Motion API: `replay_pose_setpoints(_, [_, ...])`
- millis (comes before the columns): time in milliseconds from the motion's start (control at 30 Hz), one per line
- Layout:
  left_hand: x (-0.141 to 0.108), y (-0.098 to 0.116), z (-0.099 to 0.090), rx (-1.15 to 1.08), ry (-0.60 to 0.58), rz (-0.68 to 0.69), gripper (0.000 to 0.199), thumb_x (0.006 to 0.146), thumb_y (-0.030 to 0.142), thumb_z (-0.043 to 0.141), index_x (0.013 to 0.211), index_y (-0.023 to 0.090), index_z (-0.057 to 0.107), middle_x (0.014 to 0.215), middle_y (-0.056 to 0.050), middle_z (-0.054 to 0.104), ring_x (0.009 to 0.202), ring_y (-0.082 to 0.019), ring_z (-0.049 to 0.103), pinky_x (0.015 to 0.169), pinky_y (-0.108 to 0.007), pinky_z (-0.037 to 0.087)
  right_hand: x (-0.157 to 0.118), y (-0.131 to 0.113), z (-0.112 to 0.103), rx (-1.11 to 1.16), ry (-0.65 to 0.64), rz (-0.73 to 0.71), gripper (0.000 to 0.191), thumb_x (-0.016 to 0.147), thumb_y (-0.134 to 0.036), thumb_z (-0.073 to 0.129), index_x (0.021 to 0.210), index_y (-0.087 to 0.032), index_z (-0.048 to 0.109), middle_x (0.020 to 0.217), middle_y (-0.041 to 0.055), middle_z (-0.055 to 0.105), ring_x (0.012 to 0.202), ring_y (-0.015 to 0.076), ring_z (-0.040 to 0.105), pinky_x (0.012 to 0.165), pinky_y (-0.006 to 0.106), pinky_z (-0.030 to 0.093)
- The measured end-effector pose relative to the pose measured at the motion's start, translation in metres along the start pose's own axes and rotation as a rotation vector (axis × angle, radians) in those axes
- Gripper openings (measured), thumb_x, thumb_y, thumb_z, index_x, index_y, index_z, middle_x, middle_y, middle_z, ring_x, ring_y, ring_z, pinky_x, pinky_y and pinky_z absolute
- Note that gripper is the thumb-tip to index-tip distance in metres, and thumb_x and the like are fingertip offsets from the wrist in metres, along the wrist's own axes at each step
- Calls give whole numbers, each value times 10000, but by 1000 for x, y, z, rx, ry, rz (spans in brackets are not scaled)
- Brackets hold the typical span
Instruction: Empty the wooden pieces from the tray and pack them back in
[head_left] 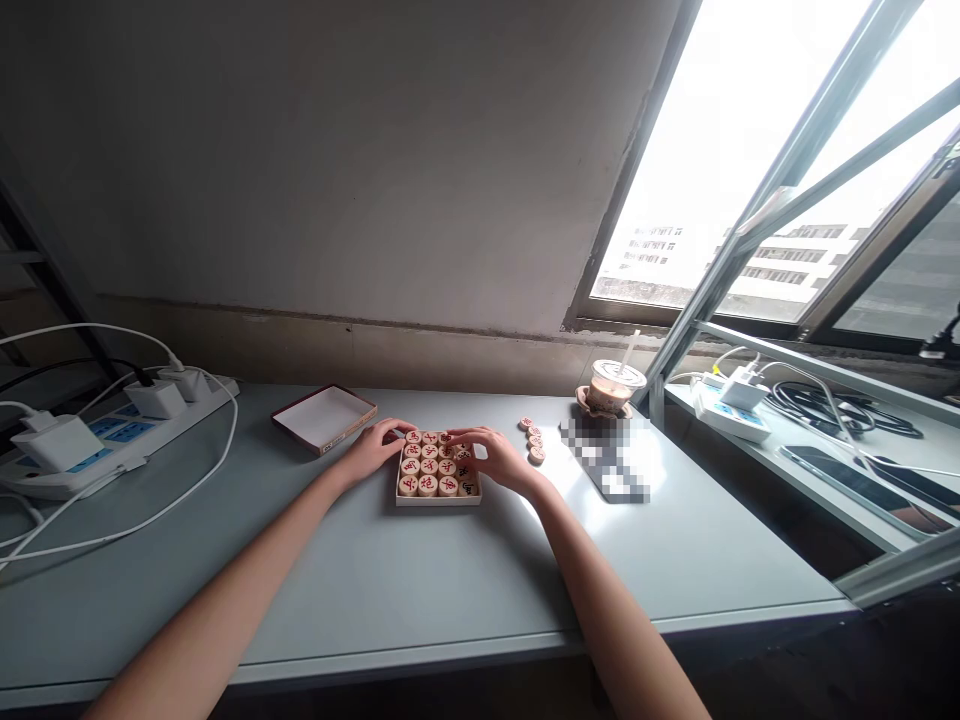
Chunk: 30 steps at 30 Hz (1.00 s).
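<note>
A shallow white box (439, 502) sits on the desk, packed with rows of round wooden Chinese chess pieces (428, 467). Most of them bear red characters; those in the right column have black ones. My left hand (373, 447) curls against the box's far left corner, fingers bent round its edge. Over the far right part of the box is my right hand (495, 457), its fingers closed around a tilted chess piece (463, 456). That hand partly covers the pieces beneath it. Several loose chess pieces (535, 443) with red characters lie to the right.
The box lid (324, 417) lies inner side up at the left. A lidded drink cup (613, 385) with a straw stands at the back right, near a pixelated flat object (609, 460). Power strips (120, 435) and white cables are at far left; more cables lie on the right shelf.
</note>
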<state>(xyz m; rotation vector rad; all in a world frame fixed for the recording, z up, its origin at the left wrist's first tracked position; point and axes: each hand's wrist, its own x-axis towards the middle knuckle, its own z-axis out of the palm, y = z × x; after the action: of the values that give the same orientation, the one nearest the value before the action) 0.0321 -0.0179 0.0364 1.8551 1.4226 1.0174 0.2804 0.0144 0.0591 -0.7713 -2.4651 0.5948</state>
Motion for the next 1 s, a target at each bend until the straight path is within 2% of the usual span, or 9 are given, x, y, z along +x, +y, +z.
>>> replay_pose_setpoints(133, [1, -3, 0, 2, -4, 3, 345, 779, 367, 448, 1032, 192, 604, 1104, -70, 607, 1075, -236, 522, 966, -381, 388, -1, 4, 7, -193, 56, 55, 376, 857, -241, 499, 1228, -304, 510, 1274, 21, 528, 1161, 186, 456, 944, 362, 379])
replay_pose_setpoints(233, [1, -3, 1, -1, 2, 4, 340, 779, 359, 450, 1030, 189, 605, 1100, -70, 609, 1071, -235, 523, 965, -380, 389, 1, 1, 11, -279, 23, 71, 392, 899, -235, 415, 1283, -302, 454, 1301, 29, 503, 1173, 182, 435, 940, 358, 364])
replay_pose_setpoints(433, [1, -1, 1, -5, 12, -6, 345, 774, 368, 469, 1032, 185, 607, 1100, -74, 611, 1060, -245, 530, 937, -369, 410, 7, -6, 13, -382, 102, 72, 272, 905, -253, 416, 1107, -258, 598, 1114, 28, 632, 1021, 188, 507, 942, 369, 298])
replay_pose_setpoints(633, [0, -1, 1, 10, -8, 2, 333, 794, 359, 446, 1038, 190, 596, 1107, -66, 606, 1072, -234, 524, 950, -366, 397, 9, -3, 14, -429, 105, 51, 309, 893, -225, 436, 1168, -280, 566, 1105, 35, 608, 980, 188, 485, 871, 343, 324])
replay_pose_setpoints(733, [0, -1, 1, 2, -15, -4, 327, 795, 355, 446, 1037, 190, 592, 1105, -60, 608, 1070, -229, 528, 950, -358, 397, 13, 0, 16, -426, 92, 46, 275, 880, -228, 468, 1114, -291, 598, 1100, 33, 589, 986, 187, 471, 828, 319, 335])
replay_pose_setpoints(900, [-1, 3, 1, 3, -17, 2, 334, 799, 374, 442, 1034, 187, 589, 1098, -68, 608, 1072, -235, 525, 953, -357, 394, 17, 5, 10, -408, 161, 86, 215, 847, -339, 534, 1026, -248, 609, 1057, 48, 589, 989, 190, 463, 834, 323, 315])
replay_pose_setpoints(1000, [-2, 4, 0, 4, -23, -10, 344, 800, 389, 438, 1040, 188, 582, 1102, -73, 604, 1078, -240, 521, 949, -363, 398, 10, 16, -1, -403, 255, 179, 239, 855, -428, 488, 965, -257, 613, 1037, 41, 589, 986, 191, 461, 830, 333, 302])
